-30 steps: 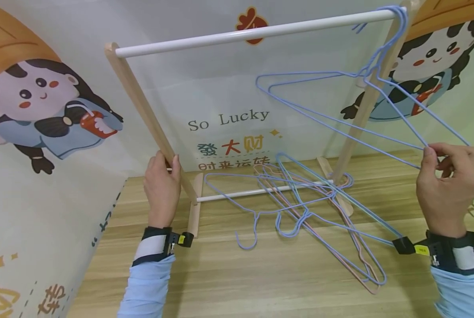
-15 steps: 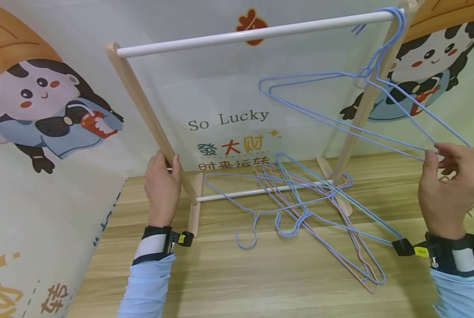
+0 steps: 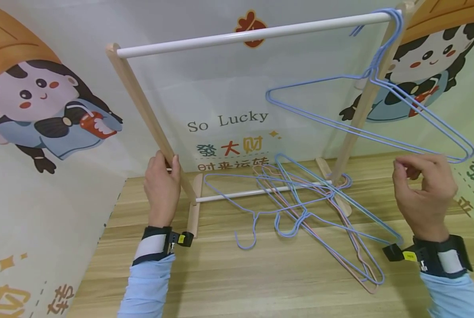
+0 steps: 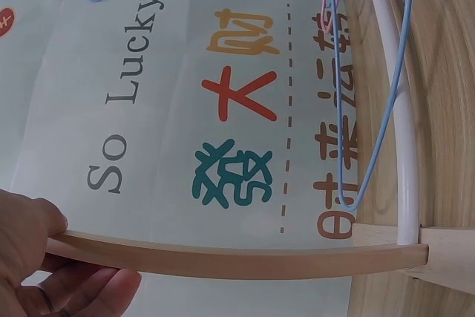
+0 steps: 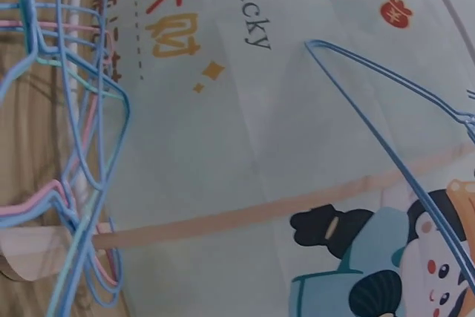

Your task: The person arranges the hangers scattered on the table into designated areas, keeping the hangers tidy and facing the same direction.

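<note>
My left hand (image 3: 162, 190) grips the left wooden post (image 3: 143, 106) of a small clothes rack, low down. In the left wrist view, fingers (image 4: 111, 291) and thumb wrap that post. Two blue wire hangers (image 3: 374, 68) hang by their hooks at the right end of the rack's white top rail (image 3: 253, 34), lying nearly parallel. Just below their lower right corner is my right hand (image 3: 425, 194), fingers loosely curled and holding nothing. The right wrist view shows the hanging hangers (image 5: 312, 44), but not that hand.
Blue and pink wire hangers (image 3: 303, 216) lie tangled over the rack's lower white bar (image 3: 237, 194) and the wooden table (image 3: 261, 282). A printed backdrop (image 3: 205, 88) stands behind the rack.
My right hand has let go of the hangers and moved left and slightly down. The two hanging hangers have swung closer together. My left hand has stayed on the post.
</note>
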Demonstrator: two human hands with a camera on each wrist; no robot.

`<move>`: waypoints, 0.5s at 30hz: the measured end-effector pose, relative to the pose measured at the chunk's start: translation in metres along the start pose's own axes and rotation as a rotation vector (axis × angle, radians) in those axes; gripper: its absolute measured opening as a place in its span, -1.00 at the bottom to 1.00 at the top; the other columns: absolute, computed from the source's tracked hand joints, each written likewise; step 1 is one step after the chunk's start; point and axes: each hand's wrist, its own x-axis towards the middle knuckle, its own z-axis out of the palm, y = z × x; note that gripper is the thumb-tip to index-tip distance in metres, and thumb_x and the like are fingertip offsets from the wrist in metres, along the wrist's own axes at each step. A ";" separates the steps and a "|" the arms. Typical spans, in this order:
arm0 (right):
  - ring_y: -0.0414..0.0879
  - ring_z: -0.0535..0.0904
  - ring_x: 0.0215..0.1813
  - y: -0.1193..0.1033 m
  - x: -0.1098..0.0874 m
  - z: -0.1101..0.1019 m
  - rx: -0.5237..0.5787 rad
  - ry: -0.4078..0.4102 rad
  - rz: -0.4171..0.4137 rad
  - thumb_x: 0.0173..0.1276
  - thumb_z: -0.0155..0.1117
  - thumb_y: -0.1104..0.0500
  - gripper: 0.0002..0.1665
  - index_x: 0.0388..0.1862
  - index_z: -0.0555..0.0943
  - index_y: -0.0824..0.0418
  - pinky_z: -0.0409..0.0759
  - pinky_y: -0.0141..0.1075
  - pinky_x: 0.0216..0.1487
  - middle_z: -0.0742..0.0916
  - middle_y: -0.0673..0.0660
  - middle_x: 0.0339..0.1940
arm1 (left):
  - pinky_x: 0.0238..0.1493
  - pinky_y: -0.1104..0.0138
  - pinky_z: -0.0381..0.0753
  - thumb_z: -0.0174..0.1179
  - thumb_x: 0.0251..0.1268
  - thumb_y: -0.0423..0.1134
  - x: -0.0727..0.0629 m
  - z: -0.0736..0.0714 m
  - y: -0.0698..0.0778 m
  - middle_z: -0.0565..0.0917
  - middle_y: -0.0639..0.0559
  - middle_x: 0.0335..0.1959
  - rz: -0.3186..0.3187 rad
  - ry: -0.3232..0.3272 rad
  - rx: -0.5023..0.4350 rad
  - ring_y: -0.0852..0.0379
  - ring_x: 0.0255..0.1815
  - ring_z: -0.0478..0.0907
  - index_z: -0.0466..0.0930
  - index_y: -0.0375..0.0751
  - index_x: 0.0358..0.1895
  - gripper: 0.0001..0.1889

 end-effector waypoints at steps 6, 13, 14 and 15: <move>-0.24 0.48 -0.32 0.003 -0.015 0.008 0.103 -0.254 -0.037 0.45 0.24 0.02 -0.48 -0.35 0.67 0.54 0.36 -0.54 -0.21 0.63 0.39 -0.42 | -0.37 -0.01 0.60 0.11 0.59 -0.13 0.000 0.001 0.000 0.55 -0.24 -0.32 0.006 0.001 0.000 -0.19 -0.28 0.62 0.52 -0.42 -0.13 -0.68; -0.18 0.49 -0.33 0.024 -0.045 0.021 0.153 -0.521 -0.077 0.52 0.23 0.08 -0.62 -0.24 0.71 0.42 0.38 -0.52 -0.29 0.67 0.19 -0.33 | -0.37 -0.01 0.61 0.10 0.59 -0.13 0.000 0.001 0.000 0.55 -0.24 -0.31 -0.005 -0.003 -0.002 -0.19 -0.27 0.63 0.53 -0.41 -0.12 -0.68; -0.18 0.49 -0.33 0.025 -0.049 0.023 0.169 -0.544 -0.070 0.51 0.25 0.12 -0.66 -0.23 0.71 0.41 0.39 -0.50 -0.30 0.67 0.18 -0.32 | -0.37 -0.01 0.61 0.10 0.59 -0.12 0.000 0.001 0.000 0.55 -0.24 -0.31 -0.005 -0.002 -0.002 -0.19 -0.28 0.63 0.53 -0.41 -0.12 -0.68; -0.18 0.49 -0.34 0.025 -0.052 0.025 0.182 -0.565 -0.065 0.51 0.25 0.11 -0.67 -0.21 0.71 0.40 0.40 -0.48 -0.32 0.67 0.16 -0.31 | -0.37 -0.01 0.61 0.10 0.59 -0.12 0.000 0.001 0.000 0.55 -0.24 -0.31 -0.003 -0.002 -0.002 -0.19 -0.28 0.63 0.53 -0.41 -0.12 -0.68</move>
